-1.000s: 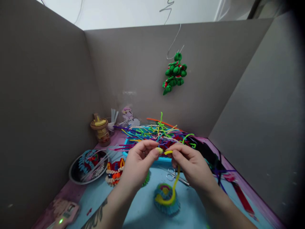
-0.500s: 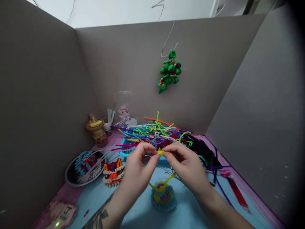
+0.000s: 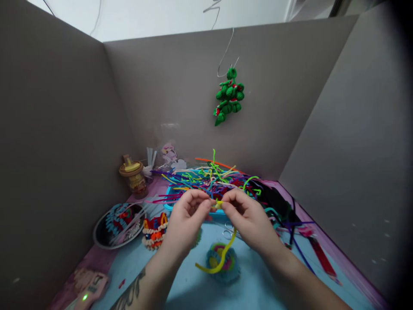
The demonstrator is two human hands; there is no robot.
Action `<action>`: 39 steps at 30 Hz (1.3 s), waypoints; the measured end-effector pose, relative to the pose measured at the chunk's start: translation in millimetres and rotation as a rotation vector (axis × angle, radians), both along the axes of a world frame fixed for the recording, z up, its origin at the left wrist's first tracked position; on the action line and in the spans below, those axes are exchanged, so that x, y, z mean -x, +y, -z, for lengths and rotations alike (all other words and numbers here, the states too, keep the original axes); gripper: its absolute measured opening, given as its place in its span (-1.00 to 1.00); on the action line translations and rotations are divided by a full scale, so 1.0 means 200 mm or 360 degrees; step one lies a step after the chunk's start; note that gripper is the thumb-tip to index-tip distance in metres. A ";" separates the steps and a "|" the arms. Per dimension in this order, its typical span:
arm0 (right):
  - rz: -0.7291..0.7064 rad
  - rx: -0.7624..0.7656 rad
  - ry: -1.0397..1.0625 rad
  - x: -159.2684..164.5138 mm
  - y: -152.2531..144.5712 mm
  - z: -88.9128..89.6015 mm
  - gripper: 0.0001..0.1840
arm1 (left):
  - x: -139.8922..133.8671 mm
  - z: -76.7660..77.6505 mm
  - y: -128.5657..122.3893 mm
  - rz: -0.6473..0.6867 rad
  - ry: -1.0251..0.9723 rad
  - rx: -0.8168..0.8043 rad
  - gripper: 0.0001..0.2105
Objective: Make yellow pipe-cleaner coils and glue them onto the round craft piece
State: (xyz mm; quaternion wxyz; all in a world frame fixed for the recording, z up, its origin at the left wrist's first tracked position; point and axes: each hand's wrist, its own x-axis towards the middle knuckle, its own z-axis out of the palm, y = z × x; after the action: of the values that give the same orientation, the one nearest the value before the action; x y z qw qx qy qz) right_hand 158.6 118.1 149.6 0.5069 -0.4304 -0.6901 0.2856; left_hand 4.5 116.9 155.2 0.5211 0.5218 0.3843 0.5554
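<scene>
Both hands meet near the middle of the view, above the blue mat. My left hand (image 3: 190,217) is closed, thumb and forefinger pinched at one end of a small twisted part of a yellow pipe cleaner (image 3: 228,247). My right hand (image 3: 248,219) pinches the same twisted part from the other side. A long yellow tail hangs from under the right hand and curves down to the left. Behind this tail, on the mat, sits a round coiled pipe-cleaner piece (image 3: 231,275) in blue-green, yellow and pink. The fingertips partly hide the twisted part.
Beyond my hands stands a blue tray (image 3: 167,202) heaped with coloured pipe cleaners. Scissors (image 3: 227,232) lie by my right wrist. To the left are a metal bowl (image 3: 97,234), an orange-and-cream beaded piece (image 3: 155,232) and a pink device (image 3: 92,286). A green ornament (image 3: 229,97) hangs ahead.
The yellow tail has swung down and left, its loose end now hanging lower in front of the coiled piece. My hands stay pinched together, with the fingers shifted slightly around the twisted part.
</scene>
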 end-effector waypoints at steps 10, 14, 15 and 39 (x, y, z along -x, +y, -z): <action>0.0005 -0.0018 0.0142 -0.02 0.01 -0.02 -0.85 | 0.02 -0.02 0.02 0.0236 -0.0472 0.0296 -0.70; -0.0025 -0.0020 0.0123 -0.01 0.00 -0.01 -0.86 | 0.02 -0.02 0.02 0.0181 -0.0453 0.0233 -0.72; -0.0037 -0.0020 0.0116 -0.01 0.00 -0.01 -0.86 | 0.03 -0.02 0.02 0.0176 -0.0452 0.0212 -0.74; 0.0000 -0.0088 0.0083 -0.04 0.02 -0.03 -0.86 | 0.06 0.01 0.05 0.0101 -0.0325 -0.0089 -0.62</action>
State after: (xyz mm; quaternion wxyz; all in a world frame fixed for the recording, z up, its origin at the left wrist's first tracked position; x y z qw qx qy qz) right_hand 167.0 121.4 156.2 0.5364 -0.4086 -0.6843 0.2775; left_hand -8.4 126.5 152.5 0.5602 0.4887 0.2968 0.5995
